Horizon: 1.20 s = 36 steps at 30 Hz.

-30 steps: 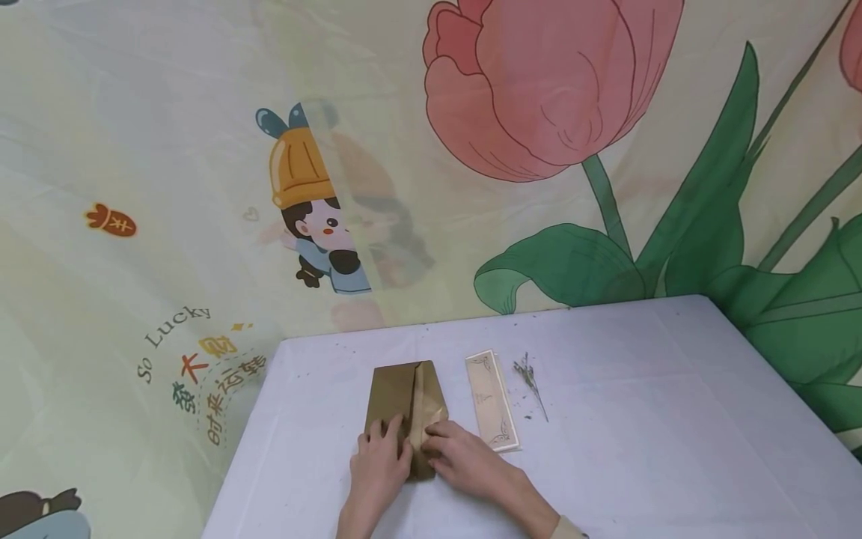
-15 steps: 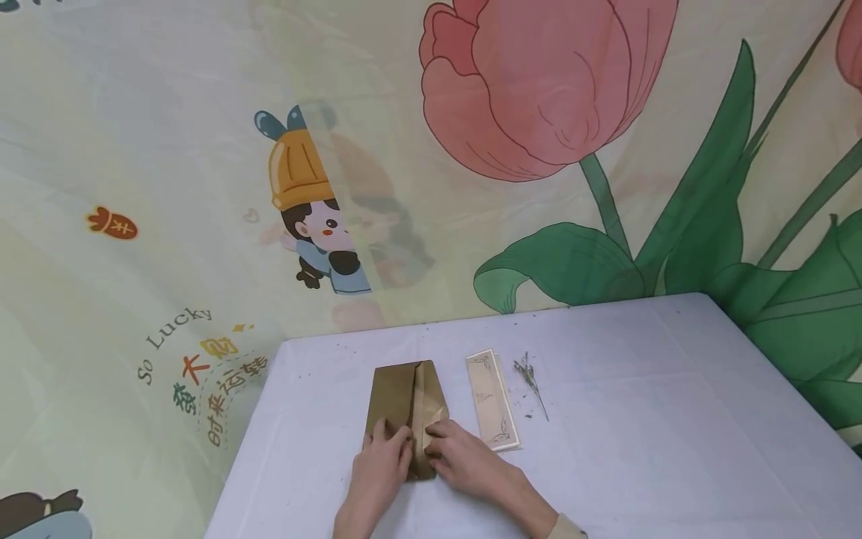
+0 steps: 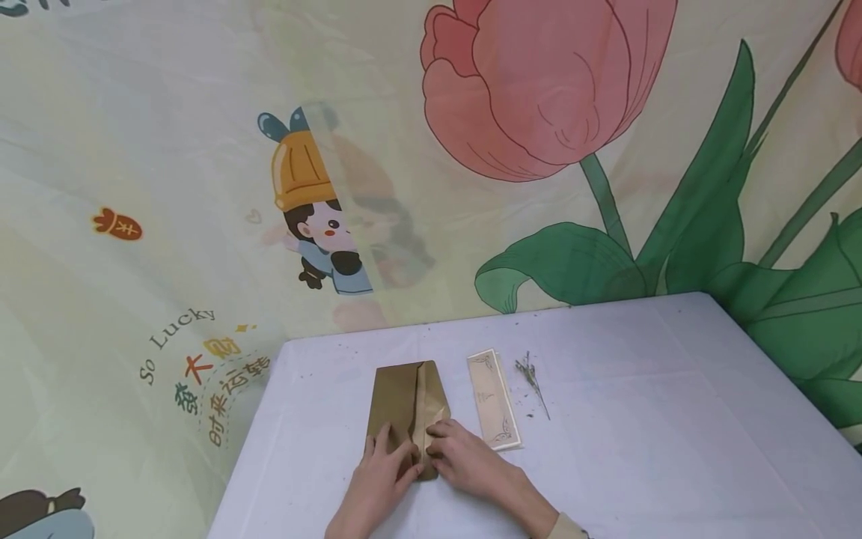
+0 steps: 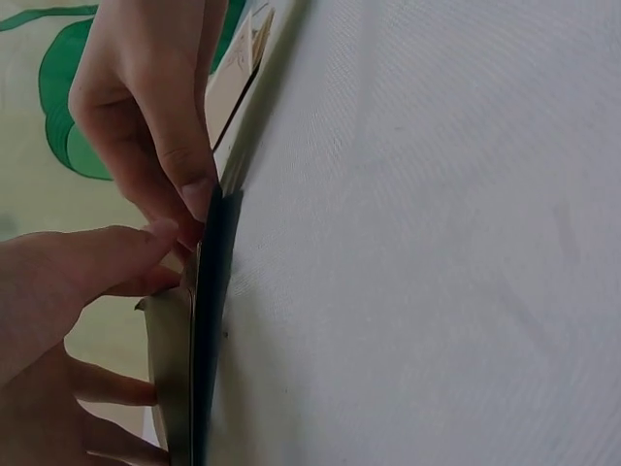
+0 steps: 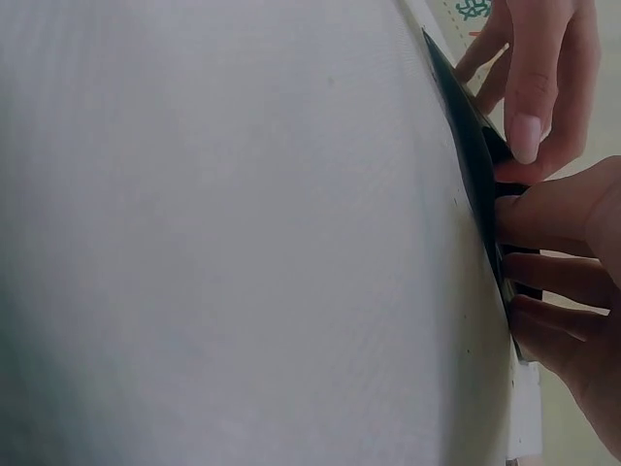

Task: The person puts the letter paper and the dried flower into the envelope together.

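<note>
head view: left hand (image 3: pixel 378 473), fingers spread, and right hand (image 3: pixel 465 458), fingers curled, grip unclear, touch rectangular brown paper envelope (image 3: pixel 394 395).

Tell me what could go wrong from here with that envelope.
With the left hand and right hand both on the envelope, uneven force might crease or tear it. The right hand is close to the card, so a sideways slip could nudge it. The thin sprig lies loose beside the card and might snap if brushed.
</note>
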### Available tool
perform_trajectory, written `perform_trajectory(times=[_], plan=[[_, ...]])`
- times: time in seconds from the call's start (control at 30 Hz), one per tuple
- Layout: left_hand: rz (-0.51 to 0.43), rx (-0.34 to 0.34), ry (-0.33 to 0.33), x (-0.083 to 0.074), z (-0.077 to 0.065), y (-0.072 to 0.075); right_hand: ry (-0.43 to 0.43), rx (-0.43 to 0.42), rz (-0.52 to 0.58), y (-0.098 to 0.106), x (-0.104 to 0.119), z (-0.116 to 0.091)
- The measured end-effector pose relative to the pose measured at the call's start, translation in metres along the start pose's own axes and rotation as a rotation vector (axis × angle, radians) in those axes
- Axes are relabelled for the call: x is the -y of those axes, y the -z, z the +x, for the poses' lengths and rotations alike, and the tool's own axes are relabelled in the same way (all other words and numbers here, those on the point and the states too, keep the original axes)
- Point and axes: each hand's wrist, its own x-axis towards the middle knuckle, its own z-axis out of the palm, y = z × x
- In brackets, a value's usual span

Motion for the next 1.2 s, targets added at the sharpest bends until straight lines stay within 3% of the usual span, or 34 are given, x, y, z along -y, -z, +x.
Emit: perform_trajectory(times=[0.5,0.77,1.2], plan=[[0.001,0.051,-0.045,0.007,-0.009,-0.003,0.013,-0.017,0.015,-0.002,-0.001,0.000],[0.000,0.129,-0.019,0.007,-0.011,0.000,-0.011,0.008,0.037,-0.001,0.000,0.000],[-0.005,0.113,-0.057,0.009,-0.017,0.000,-0.020,0.006,0.039,-0.001,-0.001,0.001]])
